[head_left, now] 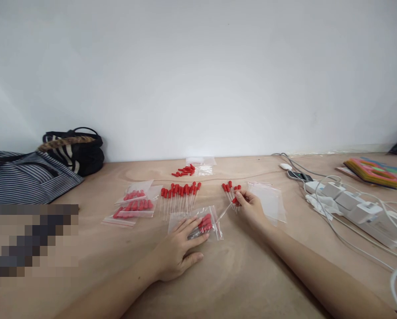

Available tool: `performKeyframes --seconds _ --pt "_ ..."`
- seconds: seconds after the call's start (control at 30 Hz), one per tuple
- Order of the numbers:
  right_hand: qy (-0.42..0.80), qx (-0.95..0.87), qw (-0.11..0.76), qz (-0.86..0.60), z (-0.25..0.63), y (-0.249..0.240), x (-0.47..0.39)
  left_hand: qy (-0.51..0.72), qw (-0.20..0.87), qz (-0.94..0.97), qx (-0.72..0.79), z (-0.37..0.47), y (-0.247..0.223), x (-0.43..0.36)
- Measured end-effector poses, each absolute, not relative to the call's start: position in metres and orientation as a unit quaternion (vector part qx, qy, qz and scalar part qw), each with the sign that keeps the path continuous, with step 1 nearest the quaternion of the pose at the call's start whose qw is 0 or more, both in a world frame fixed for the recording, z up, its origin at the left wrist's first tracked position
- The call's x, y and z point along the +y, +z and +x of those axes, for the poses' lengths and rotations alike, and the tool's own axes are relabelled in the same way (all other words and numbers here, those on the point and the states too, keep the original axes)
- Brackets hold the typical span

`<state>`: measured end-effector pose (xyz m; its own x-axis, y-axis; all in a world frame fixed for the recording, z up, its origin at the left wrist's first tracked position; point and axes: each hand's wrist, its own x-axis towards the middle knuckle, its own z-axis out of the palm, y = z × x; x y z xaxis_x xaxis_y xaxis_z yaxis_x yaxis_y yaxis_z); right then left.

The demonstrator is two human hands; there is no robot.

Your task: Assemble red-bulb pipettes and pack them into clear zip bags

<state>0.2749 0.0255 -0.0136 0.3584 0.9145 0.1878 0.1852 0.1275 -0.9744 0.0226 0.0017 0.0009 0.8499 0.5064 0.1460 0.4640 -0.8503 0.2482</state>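
Note:
My left hand lies flat with fingers spread on a clear zip bag, which holds several droppers with red bulbs. My right hand pinches one dropper by its red bulb. The clear tube of that dropper slants down to the left, its tip close to the bag's right edge. Just behind my right hand is a small group of droppers. A larger row of droppers lies beyond my left hand, bulbs pointing away from me.
Filled zip bags overlap on the left. Flat bags lie right of my right hand. Loose red bulbs and clear tubes sit near the wall. A power strip with cables occupies the right; fabric bags stand at left.

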Motion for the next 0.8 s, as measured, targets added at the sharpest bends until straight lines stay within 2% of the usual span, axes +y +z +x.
performKeyframes --seconds 0.3,0.5,0.67,0.8 --pt "0.458 -0.431 0.559 -0.540 0.260 -0.022 0.010 0.095 0.090 0.959 0.250 0.023 0.001 0.001" --pt "0.572 -0.464 0.472 -0.485 0.269 -0.022 0.007 0.095 0.090 0.961 0.243 0.025 0.004 0.000" --pt "0.551 -0.606 0.359 -0.448 0.273 -0.017 0.005 0.098 0.100 0.959 0.245 0.026 0.006 -0.001" --pt "0.520 -0.659 0.335 -0.427 0.264 -0.017 0.006 0.113 0.092 0.961 0.235 0.026 0.004 -0.001"
